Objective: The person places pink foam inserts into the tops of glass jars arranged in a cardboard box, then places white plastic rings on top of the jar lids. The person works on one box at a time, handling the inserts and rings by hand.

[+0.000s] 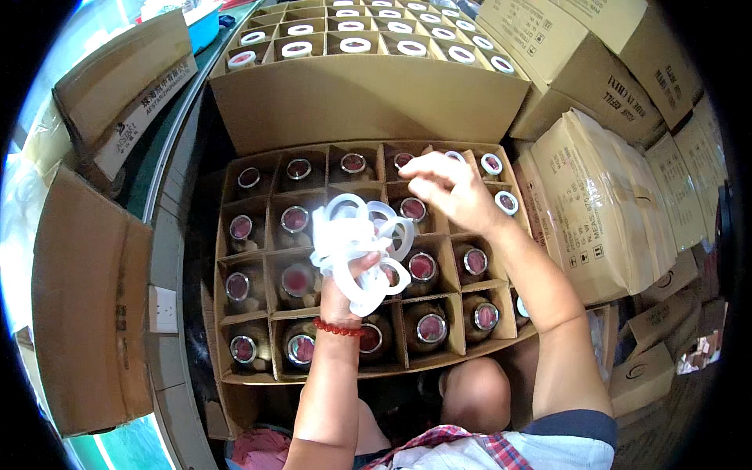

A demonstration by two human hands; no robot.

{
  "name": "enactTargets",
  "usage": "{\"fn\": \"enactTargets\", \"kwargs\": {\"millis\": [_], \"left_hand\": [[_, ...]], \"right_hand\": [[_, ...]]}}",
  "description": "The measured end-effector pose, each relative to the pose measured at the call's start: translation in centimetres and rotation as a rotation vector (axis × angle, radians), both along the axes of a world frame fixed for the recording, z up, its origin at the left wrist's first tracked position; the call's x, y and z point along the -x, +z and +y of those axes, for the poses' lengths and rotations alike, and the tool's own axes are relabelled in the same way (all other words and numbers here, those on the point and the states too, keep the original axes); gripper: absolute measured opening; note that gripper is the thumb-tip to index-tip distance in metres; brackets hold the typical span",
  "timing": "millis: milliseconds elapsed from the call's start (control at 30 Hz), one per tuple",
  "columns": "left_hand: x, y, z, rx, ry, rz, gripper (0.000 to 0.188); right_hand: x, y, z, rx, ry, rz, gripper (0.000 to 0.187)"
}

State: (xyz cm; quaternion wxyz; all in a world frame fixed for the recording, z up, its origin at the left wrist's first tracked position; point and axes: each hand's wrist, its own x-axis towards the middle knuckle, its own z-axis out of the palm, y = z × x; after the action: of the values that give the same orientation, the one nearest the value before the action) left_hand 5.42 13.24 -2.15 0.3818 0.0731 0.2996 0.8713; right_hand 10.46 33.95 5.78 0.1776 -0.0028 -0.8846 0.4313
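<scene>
My left hand (pixel 362 265) is closed round a loose bunch of white plastic rings (pixel 368 235), held above the middle of an open carton (pixel 329 381). Cardboard dividers split the carton into cells, with a glass jar (pixel 430 328) standing in most of those I can see. The jars have round tops with dark red centres. My right hand (pixel 446 188) hovers over the far right cells, its bent fingers apart and nothing visible between them. White rings sit on several jars along the right side, such as the jar (pixel 491 164) beside this hand. The bunch hides some cells.
Behind stands a second divided carton (pixel 368 98), its jars topped with white rings. Sealed cartons (pixel 591 207) are stacked along the right. At the left are a loose cardboard flap (pixel 98 305) and a green-topped bench (pixel 168 129) with a blue basin (pixel 204 30).
</scene>
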Motion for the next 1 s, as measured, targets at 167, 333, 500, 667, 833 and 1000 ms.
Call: {"fn": "enactTargets", "kwargs": {"millis": [167, 333, 500, 667, 833, 1000], "left_hand": [[-0.2, -0.3, 0.5, 0.075, -0.084, 0.084, 0.053], [-0.5, 0.5, 0.8, 0.105, -0.056, 0.133, 0.049], [-0.1, 0.5, 0.2, 0.268, -0.042, 0.155, 0.037], [-1.2, 1.9, 1.1, 0.247, -0.129, 0.240, 0.037], [-1.4, 1.0, 0.6, 0.183, -0.142, 0.271, 0.035], [-1.3, 0.1, 0.8, 0.186, -0.188, 0.241, 0.031]], "right_hand": [[0.8, 2.0, -2.8, 0.044, -0.010, -0.220, 0.039], [2.7, 1.4, -1.2, 0.161, 0.132, -0.298, 0.028], [4.3, 1.2, 0.5, 0.319, -0.164, -0.260, 0.024], [7.6, -8.3, 10.3, 0.041, -0.378, -0.228, 0.027], [9.5, -13.0, 11.0, -0.478, -0.574, -0.327, 0.020], [9.2, -14.4, 11.2, -0.963, -0.463, -0.282, 0.024]]}}
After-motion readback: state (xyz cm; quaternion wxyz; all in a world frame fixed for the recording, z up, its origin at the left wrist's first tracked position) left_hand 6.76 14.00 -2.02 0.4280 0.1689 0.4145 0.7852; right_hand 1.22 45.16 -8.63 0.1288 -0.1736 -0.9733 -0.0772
